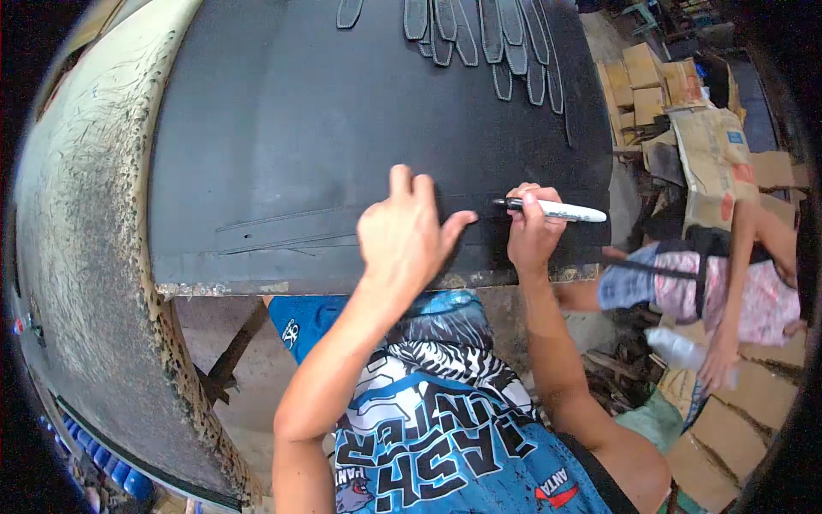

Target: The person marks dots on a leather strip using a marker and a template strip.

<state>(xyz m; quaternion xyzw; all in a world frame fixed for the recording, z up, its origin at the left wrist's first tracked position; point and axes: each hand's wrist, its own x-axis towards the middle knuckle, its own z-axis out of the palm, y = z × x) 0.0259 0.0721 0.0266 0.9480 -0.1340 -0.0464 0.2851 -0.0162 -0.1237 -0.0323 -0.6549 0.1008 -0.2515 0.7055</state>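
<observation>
My right hand (534, 227) is closed round a marker (561, 210) with a white barrel and a black end pointing left, held just over the black sheet (282, 128). Left of it, my left hand (407, 224) is over the sheet near its front edge, with fingers apart and nothing seen in it. Long thin outlines (291, 244) show on the sheet beside my left wrist. Several black straps with pale stitched edges (514, 43) lie at the far side of the sheet.
A worn, padded surface (94, 188) borders the sheet on the left. Cardboard boxes (642, 81) stand at the back right. Near the right side, another person (736, 283) in a pink patterned top has a hand at a clear plastic object (685, 351). Flattened cardboard (728, 437) lies below.
</observation>
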